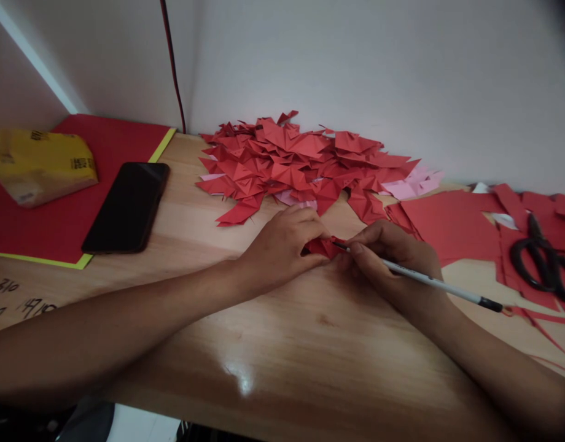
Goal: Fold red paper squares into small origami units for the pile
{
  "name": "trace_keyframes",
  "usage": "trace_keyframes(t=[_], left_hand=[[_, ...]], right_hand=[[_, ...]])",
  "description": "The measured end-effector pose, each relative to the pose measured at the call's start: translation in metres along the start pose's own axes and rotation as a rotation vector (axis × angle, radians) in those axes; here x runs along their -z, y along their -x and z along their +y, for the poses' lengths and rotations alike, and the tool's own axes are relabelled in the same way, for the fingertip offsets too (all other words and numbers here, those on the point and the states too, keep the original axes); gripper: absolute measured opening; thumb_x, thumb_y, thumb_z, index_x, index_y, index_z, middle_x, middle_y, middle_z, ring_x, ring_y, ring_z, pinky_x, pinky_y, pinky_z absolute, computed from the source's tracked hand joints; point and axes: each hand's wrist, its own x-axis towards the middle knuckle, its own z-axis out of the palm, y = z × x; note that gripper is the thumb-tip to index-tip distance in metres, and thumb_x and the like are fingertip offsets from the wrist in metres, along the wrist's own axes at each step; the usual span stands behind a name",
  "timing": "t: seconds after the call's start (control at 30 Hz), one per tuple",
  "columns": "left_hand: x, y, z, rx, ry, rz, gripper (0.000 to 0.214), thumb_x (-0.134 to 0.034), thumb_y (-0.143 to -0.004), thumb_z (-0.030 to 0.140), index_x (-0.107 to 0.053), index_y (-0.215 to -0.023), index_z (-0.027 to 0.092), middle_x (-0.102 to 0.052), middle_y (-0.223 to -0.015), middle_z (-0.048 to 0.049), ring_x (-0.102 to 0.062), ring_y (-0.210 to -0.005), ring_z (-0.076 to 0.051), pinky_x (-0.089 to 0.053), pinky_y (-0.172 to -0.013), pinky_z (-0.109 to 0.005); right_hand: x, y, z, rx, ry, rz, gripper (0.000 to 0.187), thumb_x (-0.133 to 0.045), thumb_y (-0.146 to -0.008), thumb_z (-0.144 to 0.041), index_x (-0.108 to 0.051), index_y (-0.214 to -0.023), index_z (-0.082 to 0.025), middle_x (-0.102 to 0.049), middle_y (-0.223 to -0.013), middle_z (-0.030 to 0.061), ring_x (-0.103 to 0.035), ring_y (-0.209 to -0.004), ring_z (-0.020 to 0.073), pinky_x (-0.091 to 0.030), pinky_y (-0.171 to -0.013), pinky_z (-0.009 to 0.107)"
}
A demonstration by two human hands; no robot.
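Note:
My left hand (289,245) is closed around a small folded red paper piece (323,247), pinching it between thumb and fingers. In my right hand (390,255) is a slim white pen (430,280) with a black end, held in a writing grip. The pen's dark tip touches or nearly touches the folded paper. Fingers of both hands hide much of that paper. Just beyond my hands lies a heap of folded red paper pieces (287,159), a few pink ones among them.
To the left, a black phone (128,209) lies beside red sheets (47,227) under a yellow packet (47,162). Flat red paper (457,227), black-handled scissors (540,261) and thin red strips (547,328) are at right. Behind the wooden table (264,356) stands a pale wall (379,73).

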Motion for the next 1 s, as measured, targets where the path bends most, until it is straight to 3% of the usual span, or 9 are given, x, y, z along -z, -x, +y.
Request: trace_keyframes(t=[1.0], left_hand=[[0.0011, -0.0003, 0.0004, 0.003, -0.004, -0.009, 0.013, -0.071, -0.081, 0.024, -0.067, -0.09, 0.016, -0.065, -0.095, -0.0061, -0.059, -0.094, -0.021, -0.048, -0.083, -0.037]], right_hand=[[-0.0002, -0.0005, 0.0021, 0.001, -0.004, -0.006, 0.015, -0.061, -0.089, -0.036, -0.059, -0.079, -0.025, -0.069, -0.067, 0.0003, -0.058, -0.051, 0.0139, -0.045, -0.046, 0.026]])
